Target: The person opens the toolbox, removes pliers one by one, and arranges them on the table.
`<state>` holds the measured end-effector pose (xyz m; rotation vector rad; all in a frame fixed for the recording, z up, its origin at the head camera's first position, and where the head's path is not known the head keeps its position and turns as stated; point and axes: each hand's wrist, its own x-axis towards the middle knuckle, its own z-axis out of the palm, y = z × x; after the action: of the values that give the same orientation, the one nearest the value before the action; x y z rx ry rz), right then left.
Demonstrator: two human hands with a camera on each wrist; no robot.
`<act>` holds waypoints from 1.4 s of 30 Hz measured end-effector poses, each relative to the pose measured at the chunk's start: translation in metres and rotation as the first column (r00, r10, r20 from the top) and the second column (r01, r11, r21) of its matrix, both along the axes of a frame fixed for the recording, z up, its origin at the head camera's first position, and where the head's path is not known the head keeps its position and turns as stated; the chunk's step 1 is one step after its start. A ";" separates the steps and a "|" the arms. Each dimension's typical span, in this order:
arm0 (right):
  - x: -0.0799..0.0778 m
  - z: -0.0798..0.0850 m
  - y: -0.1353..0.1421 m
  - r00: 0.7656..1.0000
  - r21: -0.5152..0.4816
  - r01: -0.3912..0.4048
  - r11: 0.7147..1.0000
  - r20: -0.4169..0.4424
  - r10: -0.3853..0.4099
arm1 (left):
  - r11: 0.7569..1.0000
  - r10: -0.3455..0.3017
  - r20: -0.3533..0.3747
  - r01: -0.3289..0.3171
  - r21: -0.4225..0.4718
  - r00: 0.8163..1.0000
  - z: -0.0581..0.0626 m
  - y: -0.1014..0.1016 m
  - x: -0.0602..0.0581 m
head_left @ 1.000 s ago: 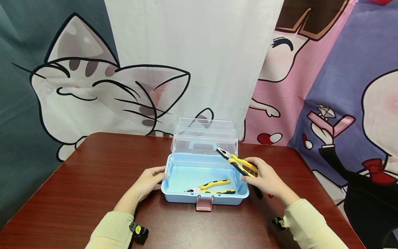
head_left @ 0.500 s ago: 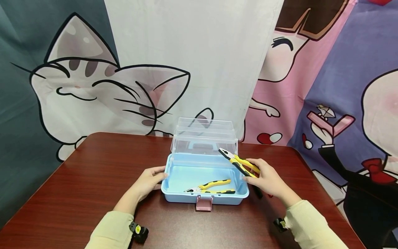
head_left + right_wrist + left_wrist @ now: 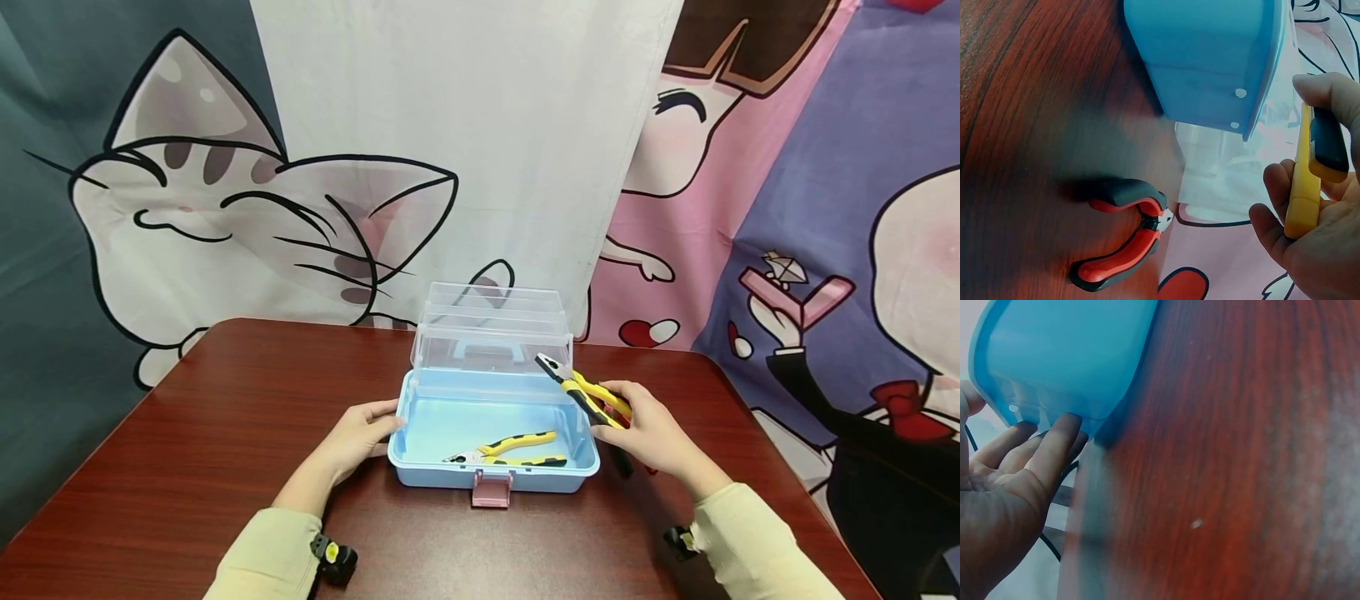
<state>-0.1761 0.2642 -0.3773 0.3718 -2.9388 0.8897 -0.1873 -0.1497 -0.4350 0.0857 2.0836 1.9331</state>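
A light blue toolbox (image 3: 438,477) stands on the table, its clear lid (image 3: 491,310) tipped back. My left hand (image 3: 354,442) holds its left side, thumb at the rim and fingertips against the outer wall (image 3: 1054,356). In my right hand (image 3: 651,431) is a pair of yellow-and-black combination pliers (image 3: 579,397), gripped by the handles with the jaws pointing up and left. They hang over the box's right end. A second pair of yellow-and-black pliers (image 3: 522,442) lies inside, near the front wall.
Red-and-black pliers (image 3: 1119,259) lie on the table beside the box's right end, partly hidden by my right hand in the head view. The pink latch (image 3: 492,490) hangs down in front. A printed curtain (image 3: 480,167) hangs behind the dark wooden table (image 3: 247,400).
My right hand has shifted slightly right with the combination pliers. The left hand and the toolbox have stayed in place.
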 end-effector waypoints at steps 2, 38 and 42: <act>0.000 0.000 0.001 1.000 -0.001 0.002 1.000 0.000 -0.002 | 1.000 -0.002 0.000 0.002 -0.003 1.000 0.000 0.000 0.000; -0.001 -0.006 0.026 0.998 -0.014 0.049 0.999 0.048 -0.048 | 1.000 -0.015 0.000 0.015 0.001 1.000 0.000 -0.001 0.000; 0.000 -0.007 0.028 0.997 -0.021 0.061 0.998 0.053 -0.060 | 1.000 -0.013 0.002 0.013 -0.001 1.000 0.001 -0.001 0.000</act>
<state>-0.1763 0.2917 -0.3839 0.2601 -2.9669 0.9390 -0.1875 -0.1506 -0.4337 0.0970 2.0779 1.9234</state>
